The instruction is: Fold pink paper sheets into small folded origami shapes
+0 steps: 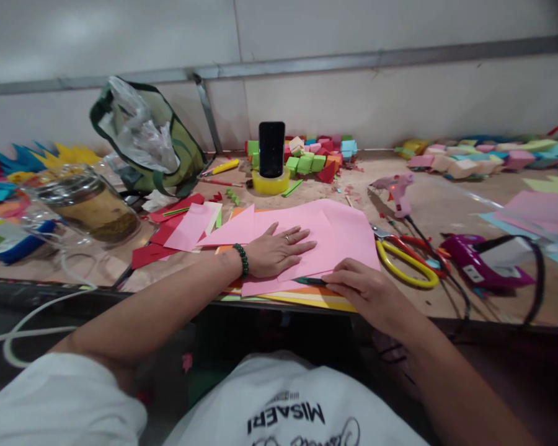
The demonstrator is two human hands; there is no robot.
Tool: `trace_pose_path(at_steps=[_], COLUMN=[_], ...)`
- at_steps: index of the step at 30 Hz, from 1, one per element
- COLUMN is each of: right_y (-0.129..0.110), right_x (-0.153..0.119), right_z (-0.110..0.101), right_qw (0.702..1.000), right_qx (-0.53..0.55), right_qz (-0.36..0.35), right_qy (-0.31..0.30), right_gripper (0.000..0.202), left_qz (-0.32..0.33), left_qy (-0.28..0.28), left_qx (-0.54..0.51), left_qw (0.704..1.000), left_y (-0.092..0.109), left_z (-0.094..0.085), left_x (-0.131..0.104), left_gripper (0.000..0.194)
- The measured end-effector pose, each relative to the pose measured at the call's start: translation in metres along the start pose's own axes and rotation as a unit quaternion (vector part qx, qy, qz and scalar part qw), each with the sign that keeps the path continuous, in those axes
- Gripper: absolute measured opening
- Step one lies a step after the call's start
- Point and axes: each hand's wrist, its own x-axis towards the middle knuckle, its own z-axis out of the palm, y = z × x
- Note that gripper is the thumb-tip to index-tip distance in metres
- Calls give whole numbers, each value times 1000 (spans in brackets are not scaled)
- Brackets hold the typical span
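Note:
My left hand (280, 249) lies flat with fingers spread on pink paper (348, 232), pressing it against the table. A green bead bracelet is on that wrist. Near the table's front edge, my right hand (360, 285) is closed round a slim dark green pen-like tool (309, 280), its end pointing left across the lower strip of pink paper; whether it is a pencil or a blade I cannot tell. Orange and yellow sheets (307, 298) stick out beneath the pink paper. Scissors (407, 263) with yellow handles lie just right of the paper.
A pink glue gun (397, 189) and a purple tape dispenser (483, 263) stand at right, with a black cord between. Behind the paper, a phone (271, 148) leans on yellow tape (270, 183). Folded paper blocks (307, 163), a green bag (186, 152) and a jar (90, 207) sit farther back.

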Motion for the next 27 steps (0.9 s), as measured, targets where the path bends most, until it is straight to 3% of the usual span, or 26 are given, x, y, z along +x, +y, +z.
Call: trace_pose_path(at_steps=[9,12,14,16,18,19,22,25,27], right_y=[-12,-19,-17,-7,11,22,50,61,58], right_x=[7,3,-3,-10,-16,-18,-19,-15,-12], right_z=[9,3,-7,-20,-29,-32,-31,-22,-18], right_qw=[999,999,1000,992,955,934,905,906,908], right_qx=[26,29,20,-26,-115,-167,-263,-309,-313], right_qz=[3,-8,-12,16,87,126,183,165,140], right_qy=[-32,-38,5,123,258,291,282,239,242], right_gripper=[19,18,18,16,16,17,15,17,18], left_qz=[2,8,6,-8,-30,-36,-35,-32,-40], left_qy=[5,23,58,102,132,142,155,157,160], left_qx=[3,-6,-11,-9,4,9,-5,-55,-86], left_qw=[1000,1000,998,995,991,989,987,986,982], left_y=[-2,-3,-3,-4,-4,-3,-3,-5,-7], left_z=[3,3,3,2,1,1,1,1,1], left_x=[0,-2,-3,-3,-3,-3,-2,-2,-3], left_gripper=[52,51,54,69,89,93,83,61,52])
